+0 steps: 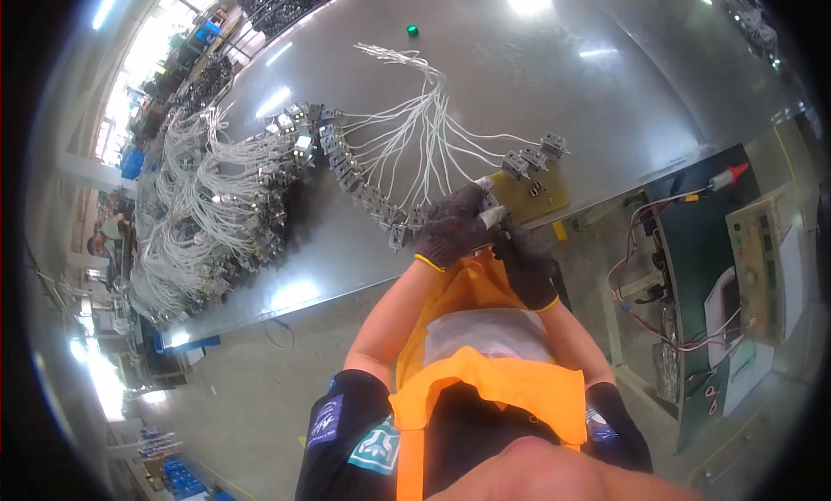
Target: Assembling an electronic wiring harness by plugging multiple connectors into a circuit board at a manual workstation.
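Both my hands wear dark gloves and meet at the near edge of the metal table. My left hand (452, 227) is closed, its pale-tipped fingers pinching a small grey metal part (492, 200) that is mostly covered. My right hand (526, 263) is closed against the left one, and what its fingers grip is hidden. Just beyond them lies a brass-coloured plate (545, 200) with small holes. Several metal parts (523, 163) sit at its far edge. More metal parts (348, 170) form a curve to the left, their white wires (430, 111) gathered into one bundle.
A large heap of white-wired metal parts (203, 215) covers the table's left side. A small green round object (412, 31) lies at the far side. To the right stand a panelled instrument (755, 271), red and dark cables (613, 280) and a red-tipped connector (729, 177).
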Available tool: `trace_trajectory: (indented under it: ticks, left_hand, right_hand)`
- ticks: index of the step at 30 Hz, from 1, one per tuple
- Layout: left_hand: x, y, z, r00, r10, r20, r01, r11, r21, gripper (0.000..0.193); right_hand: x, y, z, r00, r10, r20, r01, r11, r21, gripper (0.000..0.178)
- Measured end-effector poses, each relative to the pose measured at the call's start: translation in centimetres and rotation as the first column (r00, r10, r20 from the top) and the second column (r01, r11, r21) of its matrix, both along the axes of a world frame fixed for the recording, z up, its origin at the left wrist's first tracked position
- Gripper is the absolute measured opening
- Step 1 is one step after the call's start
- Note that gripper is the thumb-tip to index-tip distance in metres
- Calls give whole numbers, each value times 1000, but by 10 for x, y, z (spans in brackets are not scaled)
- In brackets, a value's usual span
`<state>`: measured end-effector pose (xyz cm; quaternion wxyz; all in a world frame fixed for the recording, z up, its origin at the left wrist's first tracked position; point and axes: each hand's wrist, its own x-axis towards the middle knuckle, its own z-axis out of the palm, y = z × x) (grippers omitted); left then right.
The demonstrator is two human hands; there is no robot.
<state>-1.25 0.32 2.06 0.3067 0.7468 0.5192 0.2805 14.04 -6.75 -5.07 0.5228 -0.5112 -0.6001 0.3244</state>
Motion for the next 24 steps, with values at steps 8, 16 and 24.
trace_trajectory:
  ticks: [8,16,24]
  left_hand:
    - [17,-4,-6,977,189,-104,-175,977,123,52]
    - [20,-8,-1,969,222,-110,-204,968,148,49]
    - [26,-7,-2,955,261,-139,-245,962,122,53]
  right_hand:
    - [4,3,-9,994,18,104,-24,998,54,26]
    - [16,15,16,867,-83,492,-150,898,414,26]
    - [11,9,16,969,14,246,-77,966,248,22]
